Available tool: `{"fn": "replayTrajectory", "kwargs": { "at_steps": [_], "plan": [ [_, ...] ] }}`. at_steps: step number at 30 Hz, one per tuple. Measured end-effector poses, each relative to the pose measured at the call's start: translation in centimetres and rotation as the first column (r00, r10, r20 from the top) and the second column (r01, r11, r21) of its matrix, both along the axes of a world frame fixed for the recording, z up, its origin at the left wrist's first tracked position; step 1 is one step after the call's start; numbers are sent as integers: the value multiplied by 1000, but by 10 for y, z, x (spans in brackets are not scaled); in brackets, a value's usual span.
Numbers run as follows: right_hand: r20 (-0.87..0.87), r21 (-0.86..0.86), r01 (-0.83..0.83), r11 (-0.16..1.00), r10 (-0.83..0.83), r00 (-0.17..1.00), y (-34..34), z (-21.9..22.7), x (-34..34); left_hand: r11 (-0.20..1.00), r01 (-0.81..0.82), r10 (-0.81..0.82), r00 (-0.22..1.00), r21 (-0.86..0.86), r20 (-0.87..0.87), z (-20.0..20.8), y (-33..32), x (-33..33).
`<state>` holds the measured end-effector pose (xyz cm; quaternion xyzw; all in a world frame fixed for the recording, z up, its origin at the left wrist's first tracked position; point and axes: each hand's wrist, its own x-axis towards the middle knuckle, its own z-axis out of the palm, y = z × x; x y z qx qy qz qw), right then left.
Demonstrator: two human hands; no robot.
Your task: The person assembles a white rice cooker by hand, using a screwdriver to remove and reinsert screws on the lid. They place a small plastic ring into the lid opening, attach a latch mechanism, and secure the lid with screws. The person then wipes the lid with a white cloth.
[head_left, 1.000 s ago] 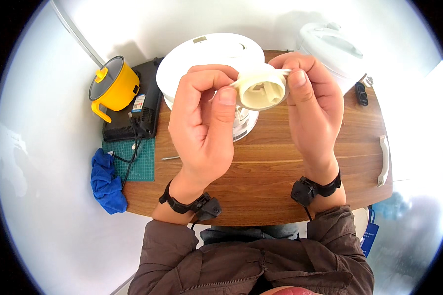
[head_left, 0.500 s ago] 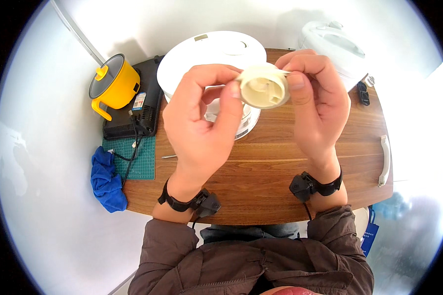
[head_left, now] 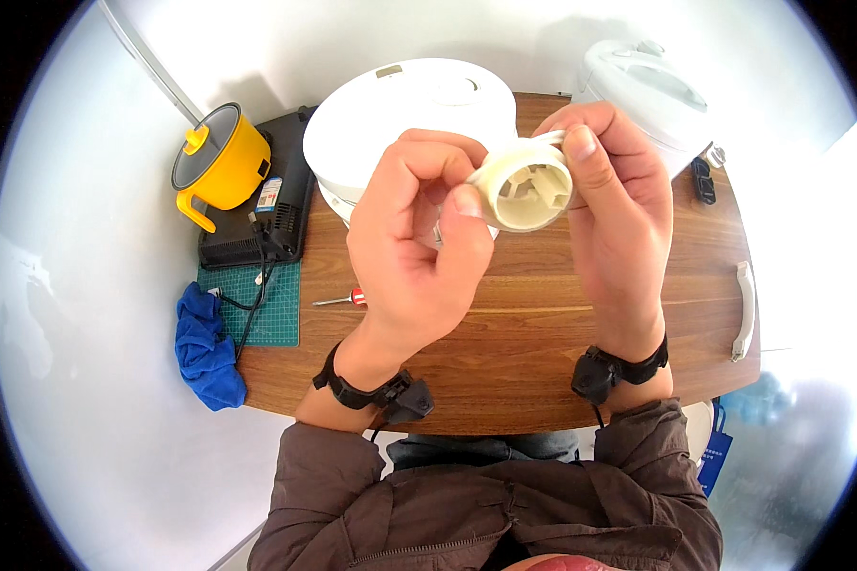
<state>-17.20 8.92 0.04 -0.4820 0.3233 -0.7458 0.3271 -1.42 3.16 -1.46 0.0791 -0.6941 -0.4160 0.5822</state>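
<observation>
Both my hands hold up a small round cream plastic part (head_left: pixel 527 187) above the wooden table (head_left: pixel 505 352). Its open underside faces me and shows inner ribs. My left hand (head_left: pixel 419 238) grips it from the left with thumb and fingertips. My right hand (head_left: pixel 614 205) pinches its right rim, thumb on top. Behind the hands lies a large white round appliance (head_left: pixel 400 119), partly hidden by them.
A yellow pot with a lid (head_left: pixel 221 164) stands on a black box (head_left: pixel 274 205) at the left. A green cutting mat (head_left: pixel 262 300), a blue cloth (head_left: pixel 205 347), a small red-handled screwdriver (head_left: pixel 343 299), a white lid (head_left: pixel 652 90) and a white handle (head_left: pixel 743 309) are around.
The cream part has turned in my fingers, so its ribbed inside now faces me more squarely. Both hands stay at about the same height.
</observation>
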Motion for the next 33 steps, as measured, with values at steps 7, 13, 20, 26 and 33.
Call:
{"fn": "replayTrajectory", "kwargs": {
  "at_steps": [7, 13, 20, 26, 33],
  "plan": [
    [-249, -247, 295, 923, -355, 901, -7, -11, 11, 893, 192, -143, 979, 406, -147, 3, 3, -1],
    [-281, -329, 222, 918, -320, 905, -9, -8, 6, 989, -10, 12, 1000, 149, -16, 9, 8, 4],
    [-306, -390, 125, 912, -256, 917, -13, -11, 6, 949, -13, 33, 998, 315, -58, 11, 14, 7],
    [-382, -461, 109, 881, -307, 872, -13, -13, 5, 857, 102, -60, 993, 505, -98, 19, 14, 7],
    [-384, -463, 106, 880, -307, 871, -14, -17, 7, 796, 200, -134, 979, 572, -156, 16, 8, 10]
  ]
}}
